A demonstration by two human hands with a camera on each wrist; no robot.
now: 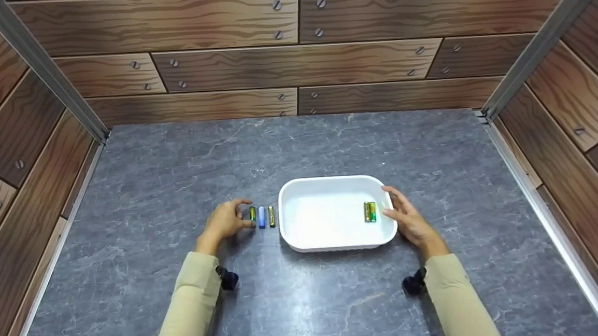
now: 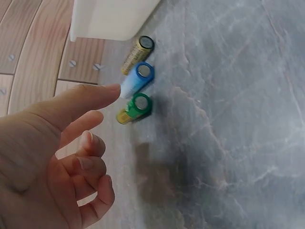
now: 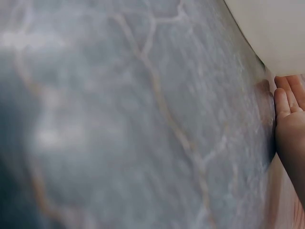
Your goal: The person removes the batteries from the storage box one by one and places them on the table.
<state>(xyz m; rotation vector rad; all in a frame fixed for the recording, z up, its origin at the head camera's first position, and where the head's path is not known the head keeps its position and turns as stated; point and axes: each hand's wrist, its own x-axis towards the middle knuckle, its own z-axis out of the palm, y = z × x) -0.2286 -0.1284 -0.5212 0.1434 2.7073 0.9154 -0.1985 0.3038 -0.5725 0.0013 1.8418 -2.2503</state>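
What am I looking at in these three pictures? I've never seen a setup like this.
There's no robot here, just a person's two bare hands. The widest picture comes from a camera on the person's head, looking down. The other two come from cameras worn on the wrists, probably the black devices by the sleeves.

On the grey marbled table sits a white tray with two batteries inside. Left of it stand a green-topped battery, a blue battery and a gold-and-black battery.

The right hand holds the tray's right rim. The left hand reaches around the green-topped battery; I can't tell whether it touches.
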